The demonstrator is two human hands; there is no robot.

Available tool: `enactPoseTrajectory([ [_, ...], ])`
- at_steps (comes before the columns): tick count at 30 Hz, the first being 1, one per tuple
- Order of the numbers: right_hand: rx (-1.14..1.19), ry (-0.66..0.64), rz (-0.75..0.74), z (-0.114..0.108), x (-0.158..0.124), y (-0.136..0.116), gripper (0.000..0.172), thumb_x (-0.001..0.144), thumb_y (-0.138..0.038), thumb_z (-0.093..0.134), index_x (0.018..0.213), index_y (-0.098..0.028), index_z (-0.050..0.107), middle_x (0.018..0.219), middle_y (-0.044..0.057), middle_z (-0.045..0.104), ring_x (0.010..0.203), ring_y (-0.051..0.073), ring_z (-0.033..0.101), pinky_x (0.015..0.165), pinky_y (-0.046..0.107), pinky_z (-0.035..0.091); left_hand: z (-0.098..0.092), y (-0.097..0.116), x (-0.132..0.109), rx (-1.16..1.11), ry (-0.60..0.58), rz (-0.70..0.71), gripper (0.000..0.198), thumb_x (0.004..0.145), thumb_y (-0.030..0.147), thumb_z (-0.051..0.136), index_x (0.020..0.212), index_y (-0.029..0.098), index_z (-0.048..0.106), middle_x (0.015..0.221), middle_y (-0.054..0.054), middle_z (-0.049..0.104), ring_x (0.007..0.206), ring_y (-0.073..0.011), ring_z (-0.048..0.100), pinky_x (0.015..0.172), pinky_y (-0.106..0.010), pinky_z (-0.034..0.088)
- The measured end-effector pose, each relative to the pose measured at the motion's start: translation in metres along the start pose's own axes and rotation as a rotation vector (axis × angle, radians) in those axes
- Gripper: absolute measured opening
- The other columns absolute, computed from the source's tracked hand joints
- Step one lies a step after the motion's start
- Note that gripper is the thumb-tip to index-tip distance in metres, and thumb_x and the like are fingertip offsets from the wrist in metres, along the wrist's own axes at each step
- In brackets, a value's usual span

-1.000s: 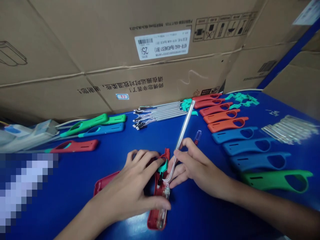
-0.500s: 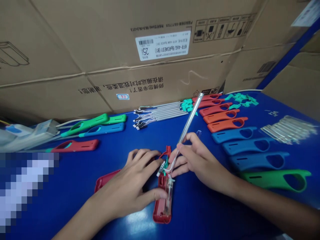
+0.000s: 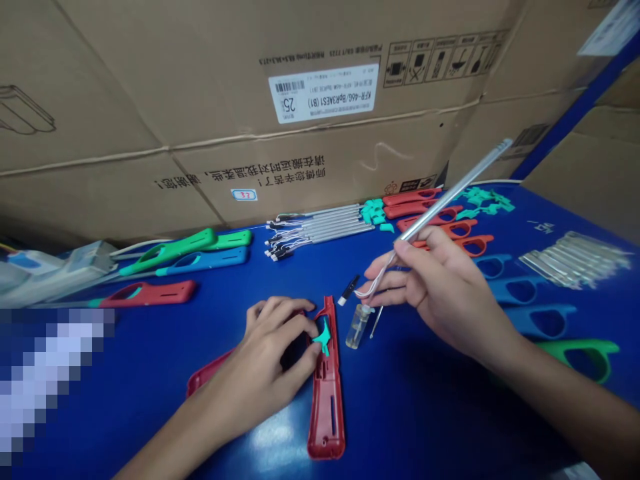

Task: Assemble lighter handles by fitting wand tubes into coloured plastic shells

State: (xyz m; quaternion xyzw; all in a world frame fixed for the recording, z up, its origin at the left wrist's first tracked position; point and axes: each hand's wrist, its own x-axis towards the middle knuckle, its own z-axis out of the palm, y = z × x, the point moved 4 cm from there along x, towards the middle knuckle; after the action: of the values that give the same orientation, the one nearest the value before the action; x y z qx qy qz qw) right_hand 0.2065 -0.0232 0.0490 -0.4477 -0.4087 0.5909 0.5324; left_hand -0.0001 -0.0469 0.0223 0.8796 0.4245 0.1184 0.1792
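Observation:
My left hand point(image 3: 277, 353) is closed, thumb and fingertips pinching a small green trigger point(image 3: 324, 337). The trigger sits at the finger opening of a red lighter shell half point(image 3: 327, 420), which lies open side up on the table. Raised to the right, my right hand point(image 3: 445, 287) is closed around the lower end of a silver metal tube point(image 3: 460, 190), which tilts up to the right. White wires run from it to a black igniter point(image 3: 350, 290). A clear fuel tank point(image 3: 358, 327) hangs below my right fingers. Another red shell piece point(image 3: 203, 373) is partly hidden behind my left arm.
Silver tubes with wires point(image 3: 325, 227) and green triggers point(image 3: 374, 211) lie at the back. Red, orange, blue and green shells point(image 3: 580, 360) line the right, beside clear tanks point(image 3: 575, 260). Lighters point(image 3: 155, 293) lie on the left. A cardboard box point(image 3: 215, 80) stands behind the blue table.
My right hand has moved right and up with the tube, wires, igniter and tank, lifting them off the red shell half. My left thumb has shifted from the tank to the green trigger.

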Motion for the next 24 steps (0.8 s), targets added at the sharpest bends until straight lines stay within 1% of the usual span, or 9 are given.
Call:
enactPoseTrajectory([
  [3, -0.026, 0.009, 0.028, -0.001, 0.001, 0.001, 0.028, 0.086, -0.036, 0.057, 0.089, -0.026, 0.031, 0.069, -0.004, 0.067, 0.06, 0.02, 0.071, 0.054, 0.034, 0.06, 0.0, -0.002, 0.001, -0.044, 0.007, -0.017, 0.016, 0.095, 0.026, 0.046, 0.09, 0.023, 0.06, 0.123, -0.007, 0.055, 0.117, -0.0278, 0.046, 0.095, -0.052, 0.036],
  [5, -0.055, -0.014, 0.067, 0.001, 0.0, 0.005, 0.024, 0.089, -0.034, 0.053, 0.09, -0.026, 0.031, 0.068, -0.004, 0.066, 0.058, 0.02, 0.071, 0.053, 0.033, 0.06, 0.0, -0.002, 0.001, -0.045, 0.002, -0.021, 0.015, 0.095, 0.03, 0.047, 0.093, 0.024, 0.06, 0.125, -0.007, 0.054, 0.118, -0.0285, 0.045, 0.095, -0.053, 0.036],
  [8, -0.109, -0.048, 0.134, 0.005, -0.001, 0.012, 0.017, 0.093, -0.03, 0.048, 0.091, -0.025, 0.031, 0.067, -0.004, 0.065, 0.058, 0.018, 0.07, 0.053, 0.033, 0.059, 0.002, 0.0, 0.001, -0.005, 0.011, -0.018, 0.016, 0.091, 0.038, 0.055, 0.097, 0.024, 0.06, 0.127, -0.008, 0.054, 0.118, -0.0307, 0.044, 0.096, -0.056, 0.034],
  [12, -0.048, -0.072, 0.187, 0.007, -0.001, 0.018, 0.015, 0.096, -0.028, 0.045, 0.091, -0.025, 0.032, 0.069, -0.004, 0.065, 0.06, 0.018, 0.07, 0.057, 0.034, 0.06, 0.003, 0.0, 0.002, -0.055, 0.026, 0.008, 0.008, 0.089, 0.027, 0.056, 0.096, 0.024, 0.059, 0.128, -0.008, 0.054, 0.12, -0.0303, 0.044, 0.096, -0.056, 0.035],
  [14, 0.003, -0.069, 0.184, 0.006, -0.001, 0.018, 0.015, 0.096, -0.027, 0.047, 0.091, -0.025, 0.032, 0.071, -0.003, 0.066, 0.064, 0.018, 0.071, 0.06, 0.033, 0.06, -0.001, -0.002, 0.002, -0.097, 0.075, 0.032, 0.01, 0.087, 0.022, 0.057, 0.096, 0.024, 0.058, 0.126, -0.009, 0.056, 0.12, -0.029, 0.046, 0.097, -0.054, 0.037],
  [16, 0.041, -0.049, 0.163, 0.004, 0.0, 0.015, 0.015, 0.096, -0.026, 0.047, 0.091, -0.025, 0.033, 0.073, -0.002, 0.067, 0.067, 0.018, 0.072, 0.062, 0.033, 0.059, -0.008, -0.003, 0.001, -0.124, 0.158, 0.067, 0.01, 0.085, 0.019, 0.058, 0.094, 0.023, 0.057, 0.121, -0.008, 0.06, 0.117, -0.0272, 0.05, 0.097, -0.05, 0.04],
  [19, 0.095, -0.02, 0.12, 0.002, 0.002, 0.012, 0.015, 0.096, -0.025, 0.047, 0.09, -0.024, 0.034, 0.073, -0.002, 0.068, 0.067, 0.017, 0.072, 0.066, 0.033, 0.059, -0.017, 0.004, -0.003, -0.112, 0.26, 0.173, 0.016, 0.083, 0.015, 0.061, 0.096, 0.022, 0.056, 0.108, -0.007, 0.065, 0.108, -0.0243, 0.055, 0.098, -0.048, 0.039],
  [21, 0.127, -0.01, 0.086, 0.001, 0.003, 0.01, 0.015, 0.097, -0.024, 0.047, 0.089, -0.024, 0.034, 0.074, -0.002, 0.068, 0.068, 0.017, 0.072, 0.067, 0.033, 0.059, -0.016, 0.014, -0.005, -0.079, 0.251, 0.25, 0.019, 0.082, 0.012, 0.062, 0.099, 0.021, 0.059, 0.105, -0.006, 0.065, 0.106, -0.0239, 0.055, 0.098, -0.048, 0.038],
  [24, 0.154, 0.008, 0.045, 0.001, 0.005, 0.01, 0.015, 0.096, -0.026, 0.048, 0.089, -0.024, 0.035, 0.075, -0.002, 0.068, 0.07, 0.018, 0.072, 0.066, 0.034, 0.06, -0.006, 0.027, -0.007, -0.056, 0.188, 0.291, 0.019, 0.086, 0.013, 0.061, 0.103, 0.021, 0.064, 0.114, -0.008, 0.062, 0.112, -0.0263, 0.049, 0.094, -0.046, 0.04],
])
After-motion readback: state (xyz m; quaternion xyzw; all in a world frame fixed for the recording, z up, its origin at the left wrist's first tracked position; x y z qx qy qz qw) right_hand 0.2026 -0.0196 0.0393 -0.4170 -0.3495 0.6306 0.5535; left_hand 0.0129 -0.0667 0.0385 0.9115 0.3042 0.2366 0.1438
